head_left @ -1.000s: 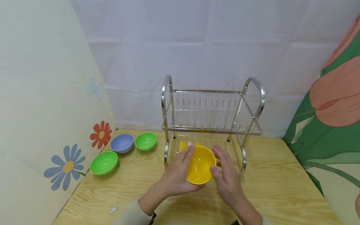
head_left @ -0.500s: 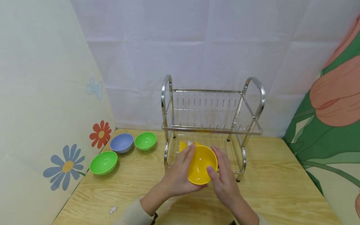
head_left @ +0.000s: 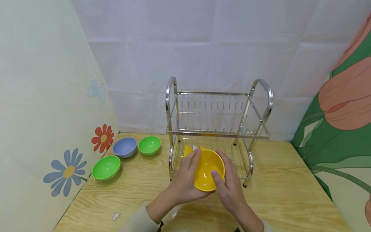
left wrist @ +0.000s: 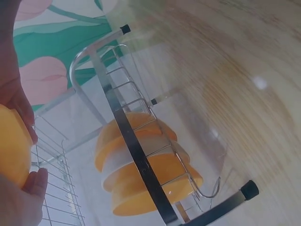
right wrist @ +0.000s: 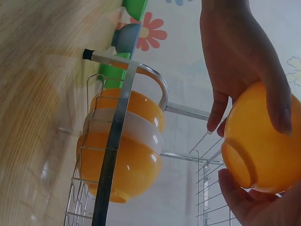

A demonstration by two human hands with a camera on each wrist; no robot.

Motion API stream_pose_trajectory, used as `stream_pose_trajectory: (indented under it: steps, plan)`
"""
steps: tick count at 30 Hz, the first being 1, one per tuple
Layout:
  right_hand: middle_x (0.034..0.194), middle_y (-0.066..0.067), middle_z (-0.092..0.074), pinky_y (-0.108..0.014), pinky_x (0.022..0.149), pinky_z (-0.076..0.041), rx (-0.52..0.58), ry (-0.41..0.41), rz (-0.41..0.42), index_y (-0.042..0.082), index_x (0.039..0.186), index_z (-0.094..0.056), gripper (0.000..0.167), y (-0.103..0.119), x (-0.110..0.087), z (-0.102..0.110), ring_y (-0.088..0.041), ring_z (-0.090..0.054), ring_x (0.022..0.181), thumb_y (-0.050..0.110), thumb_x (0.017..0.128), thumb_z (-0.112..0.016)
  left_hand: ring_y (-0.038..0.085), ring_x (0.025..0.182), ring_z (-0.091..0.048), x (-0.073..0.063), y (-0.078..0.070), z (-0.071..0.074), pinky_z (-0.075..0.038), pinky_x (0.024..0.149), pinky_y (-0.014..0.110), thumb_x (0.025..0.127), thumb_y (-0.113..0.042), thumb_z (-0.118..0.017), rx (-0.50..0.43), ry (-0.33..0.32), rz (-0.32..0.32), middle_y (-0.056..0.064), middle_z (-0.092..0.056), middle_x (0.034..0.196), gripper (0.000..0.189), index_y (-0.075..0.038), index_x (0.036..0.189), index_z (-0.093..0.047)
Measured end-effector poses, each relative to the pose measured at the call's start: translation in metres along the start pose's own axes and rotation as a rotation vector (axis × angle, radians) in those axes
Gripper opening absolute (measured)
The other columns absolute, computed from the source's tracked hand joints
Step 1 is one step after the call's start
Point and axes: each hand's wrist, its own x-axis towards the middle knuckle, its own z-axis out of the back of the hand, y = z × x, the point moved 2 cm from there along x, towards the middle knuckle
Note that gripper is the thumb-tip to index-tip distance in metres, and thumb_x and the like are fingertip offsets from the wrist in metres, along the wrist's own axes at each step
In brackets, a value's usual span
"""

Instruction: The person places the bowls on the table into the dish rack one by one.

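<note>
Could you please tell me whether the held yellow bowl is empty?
Empty: the head view looks into the yellow bowl, and only its bare, shiny inside shows.

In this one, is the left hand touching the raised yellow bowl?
Touching: the head view shows the left hand cupped around the left side of the yellow bowl, no gap between.

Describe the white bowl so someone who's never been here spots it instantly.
Find the metal dish rack on the wooden table, then look down at its lower shelf. There, in a row of three, the white bowl takes the middle place. It is the only white one in sight, with a yellow bowl on either side.
</note>
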Motion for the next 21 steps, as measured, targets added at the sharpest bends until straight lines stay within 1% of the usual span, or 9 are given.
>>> stream_pose_trajectory:
  steps: [3, 5, 7, 9, 12, 14, 18, 21]
  plan:
    - [0.148, -0.007, -0.051, -0.01, 0.106, -0.036, 0.011, -0.015, 0.007, 0.011, 0.153, -0.041, 0.06, 0.001, 0.0, -0.001, -0.022, -0.054, 0.124, 0.001, 0.096, -0.059, 0.035, 0.136, -0.046, 0.0, -0.001, -0.002, -0.05, 0.105, 0.045, 0.059, -0.05, -0.094, -0.005, -0.019, -0.004, 0.02, -0.036, 0.155, 0.13, 0.001, 0.157, -0.026]
    - [0.147, -0.007, -0.052, -0.011, 0.105, -0.038, 0.017, -0.017, -0.003, 0.01, 0.152, -0.042, 0.059, 0.001, 0.0, -0.001, -0.022, -0.056, 0.123, 0.001, 0.097, -0.059, 0.035, 0.135, -0.047, 0.0, -0.001, -0.003, -0.051, 0.105, 0.045, 0.059, -0.05, -0.094, -0.01, -0.025, -0.001, 0.021, -0.036, 0.155, 0.131, 0.002, 0.158, -0.025]
    - [0.145, -0.006, -0.054, -0.015, 0.103, -0.042, 0.018, -0.01, -0.022, 0.009, 0.152, -0.042, 0.057, 0.001, 0.0, -0.002, -0.021, -0.058, 0.121, 0.002, 0.098, -0.059, 0.034, 0.134, -0.048, -0.001, -0.002, -0.005, -0.052, 0.103, 0.044, 0.06, -0.049, -0.094, -0.017, -0.02, 0.011, 0.021, -0.035, 0.155, 0.132, 0.001, 0.158, -0.023]
    - [0.144, -0.006, -0.056, -0.022, 0.1, -0.049, 0.012, 0.001, -0.047, 0.011, 0.151, -0.042, 0.055, 0.0, 0.0, -0.002, -0.02, -0.059, 0.119, 0.004, 0.099, -0.058, 0.034, 0.132, -0.05, -0.001, -0.003, -0.006, -0.055, 0.098, 0.042, 0.06, -0.049, -0.094, -0.021, -0.011, 0.026, 0.022, -0.035, 0.155, 0.133, 0.002, 0.159, -0.021]
    - [0.141, -0.007, -0.058, -0.035, 0.095, -0.055, -0.01, 0.017, -0.078, 0.012, 0.151, -0.043, 0.052, -0.002, 0.0, -0.002, -0.02, -0.061, 0.117, 0.006, 0.101, -0.057, 0.032, 0.128, -0.052, -0.002, -0.003, -0.009, -0.059, 0.091, 0.039, 0.062, -0.051, -0.093, -0.02, 0.015, 0.061, 0.021, -0.034, 0.155, 0.132, 0.002, 0.159, -0.021]
    - [0.14, -0.007, -0.058, -0.043, 0.093, -0.057, -0.036, 0.024, -0.089, 0.012, 0.151, -0.043, 0.051, -0.003, 0.0, -0.002, -0.021, -0.061, 0.117, 0.008, 0.102, -0.056, 0.031, 0.127, -0.054, -0.002, -0.004, -0.011, -0.06, 0.088, 0.038, 0.063, -0.054, -0.091, -0.016, 0.037, 0.087, 0.021, -0.035, 0.154, 0.131, 0.003, 0.158, -0.022]
    - [0.139, -0.008, -0.059, -0.051, 0.092, -0.056, -0.103, 0.03, -0.081, 0.013, 0.15, -0.044, 0.048, -0.004, 0.001, -0.002, -0.022, -0.062, 0.116, 0.009, 0.103, -0.054, 0.03, 0.129, -0.052, -0.001, -0.006, -0.014, -0.058, 0.093, 0.039, 0.066, -0.059, -0.088, -0.025, 0.096, 0.137, 0.019, -0.035, 0.155, 0.132, 0.0, 0.16, -0.017]
    - [0.137, -0.007, -0.059, -0.051, 0.09, -0.057, -0.157, 0.04, -0.073, 0.013, 0.148, -0.046, 0.045, -0.004, 0.002, -0.001, -0.021, -0.062, 0.114, 0.009, 0.104, -0.053, 0.029, 0.128, -0.053, -0.001, -0.007, -0.014, -0.057, 0.095, 0.04, 0.068, -0.064, -0.084, -0.032, 0.143, 0.162, 0.019, -0.034, 0.156, 0.132, -0.001, 0.161, -0.015]
